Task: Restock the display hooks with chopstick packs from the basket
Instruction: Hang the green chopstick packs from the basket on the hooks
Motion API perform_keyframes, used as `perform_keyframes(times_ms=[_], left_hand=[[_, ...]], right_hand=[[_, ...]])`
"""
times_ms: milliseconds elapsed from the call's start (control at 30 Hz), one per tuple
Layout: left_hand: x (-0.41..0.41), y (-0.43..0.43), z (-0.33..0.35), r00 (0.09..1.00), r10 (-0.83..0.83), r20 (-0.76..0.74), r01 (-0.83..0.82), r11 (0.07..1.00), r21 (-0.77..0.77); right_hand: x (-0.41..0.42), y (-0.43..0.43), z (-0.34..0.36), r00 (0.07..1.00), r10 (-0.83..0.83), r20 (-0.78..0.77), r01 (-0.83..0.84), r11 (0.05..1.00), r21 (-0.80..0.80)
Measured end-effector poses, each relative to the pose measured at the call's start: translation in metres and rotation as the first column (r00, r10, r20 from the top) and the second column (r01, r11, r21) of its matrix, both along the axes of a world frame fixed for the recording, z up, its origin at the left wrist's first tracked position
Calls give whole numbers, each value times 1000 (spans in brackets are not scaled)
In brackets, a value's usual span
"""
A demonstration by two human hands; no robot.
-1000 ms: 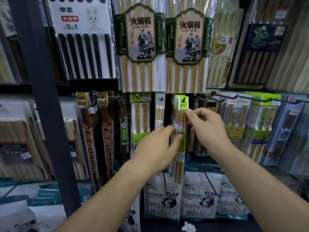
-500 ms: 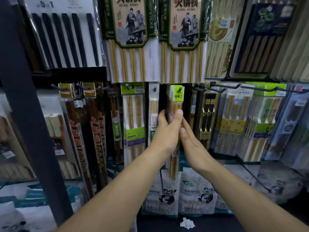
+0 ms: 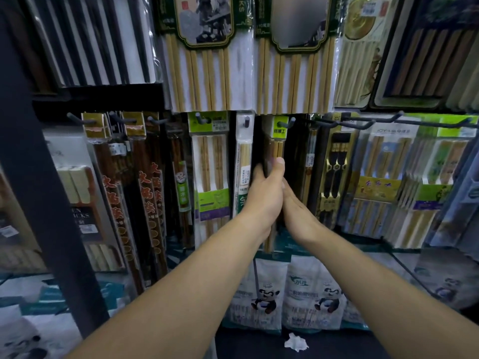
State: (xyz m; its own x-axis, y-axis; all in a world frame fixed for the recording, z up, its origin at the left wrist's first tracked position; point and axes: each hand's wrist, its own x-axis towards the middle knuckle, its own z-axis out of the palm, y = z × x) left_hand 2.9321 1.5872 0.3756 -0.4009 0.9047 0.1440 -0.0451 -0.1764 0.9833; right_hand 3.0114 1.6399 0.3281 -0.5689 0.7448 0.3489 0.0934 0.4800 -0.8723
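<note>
A dark upright post (image 3: 44, 177) of the rack stands well to the left of the green-topped chopstick pack (image 3: 279, 149), which hangs by its header from a display hook (image 3: 283, 124) in the middle row. Directly above that pack hang two large packs of pale chopsticks (image 3: 293, 79), side by side, their lower ends reaching down to its header. Below it stand panda-printed bags (image 3: 309, 294), and its lower end shows just above their tops. The left hand (image 3: 263, 195) grips the pack at mid-height from the left, with the thumb curled across its front and the fingers wrapped round its left edge. The right hand (image 3: 298, 211) lies against the pack's right side, palm toward the left hand and touching it. Its fingers are laid straight along the pack, and their tips are hidden behind the left thumb. Just left of the pack hangs a narrow white-backed pack (image 3: 243, 161), and just right of it a slim labelled pack (image 3: 309, 161). Far below the pack, beneath the bags, a crumpled white scrap (image 3: 295, 342) lies on a dark surface.
</note>
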Motion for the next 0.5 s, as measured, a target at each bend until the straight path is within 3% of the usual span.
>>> perform_keyframes(times_ms=[200, 367, 500], left_hand=[[-7, -23, -21, 995, -100, -30, 97, 992, -82], [-9, -88, -62, 961, -226, -158, 188, 956, -224], [-21, -148, -124, 929, -329, -170, 249, 895, -370]], right_hand=[[23, -13, -22, 997, -80, 12, 81, 989, -121], [57, -51, -58, 969, -227, 98, 237, 965, -110], [81, -89, -114, 928, -290, 232, 333, 927, -172]])
